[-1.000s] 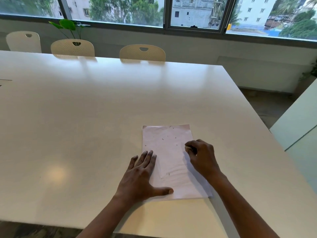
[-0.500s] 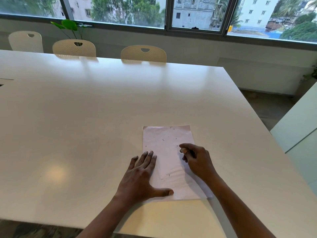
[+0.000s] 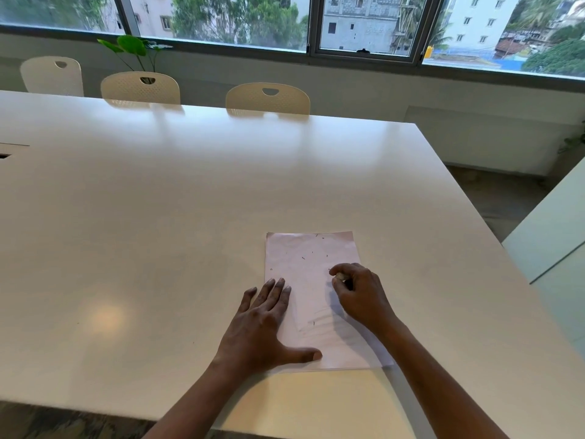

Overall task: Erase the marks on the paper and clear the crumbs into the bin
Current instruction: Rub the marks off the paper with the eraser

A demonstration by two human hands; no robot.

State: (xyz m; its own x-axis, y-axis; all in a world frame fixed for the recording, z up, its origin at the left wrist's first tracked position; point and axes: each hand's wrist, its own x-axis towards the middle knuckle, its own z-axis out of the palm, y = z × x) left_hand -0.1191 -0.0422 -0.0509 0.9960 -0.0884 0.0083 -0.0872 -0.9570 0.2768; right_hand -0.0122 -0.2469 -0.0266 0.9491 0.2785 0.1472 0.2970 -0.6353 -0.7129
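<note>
1. My right hand (image 3: 361, 296) pinches a small pale eraser (image 3: 340, 275) over the right side of the paper (image 3: 311, 302).
2. My left hand (image 3: 262, 324) lies flat, fingers straight, on the thin rectangular sheet's left edge; dark crumbs (image 3: 303, 258) speckle it.
3. The glossy white surface (image 3: 190, 201) lies open beyond.

**A:** State the surface colours.

**B:** Tabletop (image 3: 158, 232): plain glossy white. Paper (image 3: 316, 299): pale pinkish white, sprinkled with short dark crumbs (image 3: 303, 258), with faint grey streaks across its lower half.

**A:** Eraser?

**B:** Eraser (image 3: 340, 275): pale beige-grey. It is too small to show any pattern.

**A:** Seating and background?

**B:** Chairs (image 3: 141, 88): cream backs with a grid of fine perforated dots. Plant (image 3: 133, 45): bright green leaves. Window frame (image 3: 311, 26): dark grey. Floor (image 3: 47, 419): mottled grey and brown. Adjoining surface (image 3: 554, 223) at right: pale grey-green. Buildings (image 3: 357, 23) outside: white and grey. Trees (image 3: 253, 17): dark green.
</note>
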